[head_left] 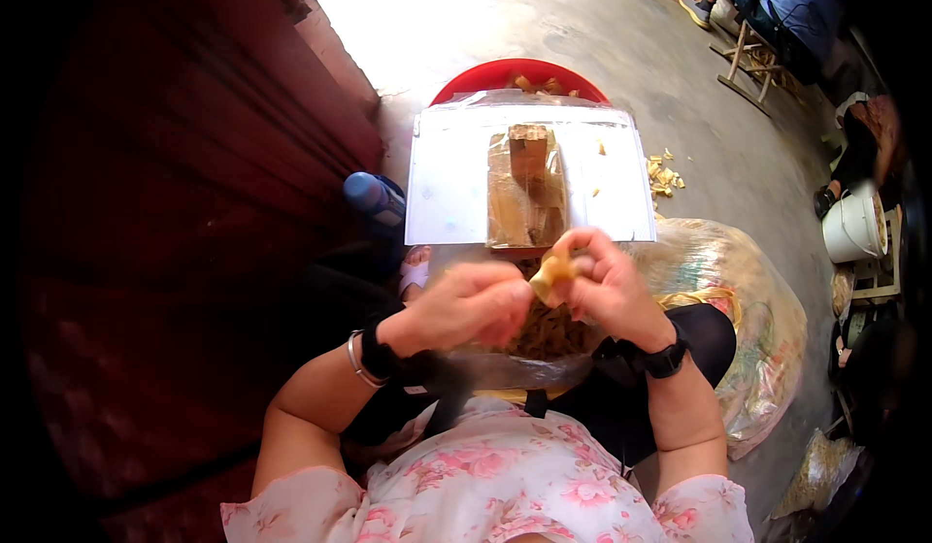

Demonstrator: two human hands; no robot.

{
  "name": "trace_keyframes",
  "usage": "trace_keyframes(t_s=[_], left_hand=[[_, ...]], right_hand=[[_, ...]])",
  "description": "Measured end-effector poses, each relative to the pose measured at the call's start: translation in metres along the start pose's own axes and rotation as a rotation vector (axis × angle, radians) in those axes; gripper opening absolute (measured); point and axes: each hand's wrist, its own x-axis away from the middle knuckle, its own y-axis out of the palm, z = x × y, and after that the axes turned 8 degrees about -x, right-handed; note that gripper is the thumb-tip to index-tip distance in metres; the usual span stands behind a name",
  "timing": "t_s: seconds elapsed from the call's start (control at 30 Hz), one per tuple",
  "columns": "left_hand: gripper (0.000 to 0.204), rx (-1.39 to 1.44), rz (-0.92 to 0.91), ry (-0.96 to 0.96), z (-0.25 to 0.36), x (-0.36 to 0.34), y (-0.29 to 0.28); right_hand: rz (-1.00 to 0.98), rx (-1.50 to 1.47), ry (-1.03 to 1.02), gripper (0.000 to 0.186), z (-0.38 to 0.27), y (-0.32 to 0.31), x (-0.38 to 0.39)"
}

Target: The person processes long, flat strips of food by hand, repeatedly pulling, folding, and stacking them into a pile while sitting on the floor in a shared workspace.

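Observation:
Between my two hands, above my lap, is a small pale-yellow folded strip (551,279); its material I cannot make out. My right hand (616,291) pinches it between thumb and fingers. At the strip's left end, my left hand (464,302) has its fingers closed on the tip, slightly smeared by motion. Just beyond the hands, a wooden block (527,189) wrapped in clear film lies on a white board (447,179). Below my hands, a heap of brownish-yellow strips (549,337) is partly hidden by them.
A red basin (461,79) with yellowish pieces sits behind the board. Scattered pieces (664,176) lie on the floor at right, near a large clear plastic bag (767,320). A blue-capped bottle (365,192) stands left. Farther right are a white bucket (850,228) and seated people.

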Motion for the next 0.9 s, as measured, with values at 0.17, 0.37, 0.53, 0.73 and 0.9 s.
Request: trace_keyframes(t_s=[0.17,0.37,0.53,0.73,0.9], left_hand=[[0.03,-0.329,0.606,0.103,-0.02,-0.008,-0.011],[0.052,-0.698,0.622,0.132,-0.051,-0.021,-0.008],[0.052,-0.687,0.548,0.153,-0.049,-0.024,-0.009],[0.039,-0.814,0.565,0.119,-0.031,-0.021,-0.007],[0.018,-0.478,0.399,0.147,-0.029,-0.012,-0.007]], right_hand=[[0.269,-0.213,-0.043,0.047,0.002,-0.023,-0.008],[0.167,-0.15,0.138,0.063,0.018,-0.02,-0.018],[0.217,-0.145,0.126,0.064,0.017,-0.024,-0.015],[0.314,-0.131,0.064,0.052,0.016,-0.019,-0.008],[0.062,-0.348,0.072,0.03,0.007,-0.024,0.004]])
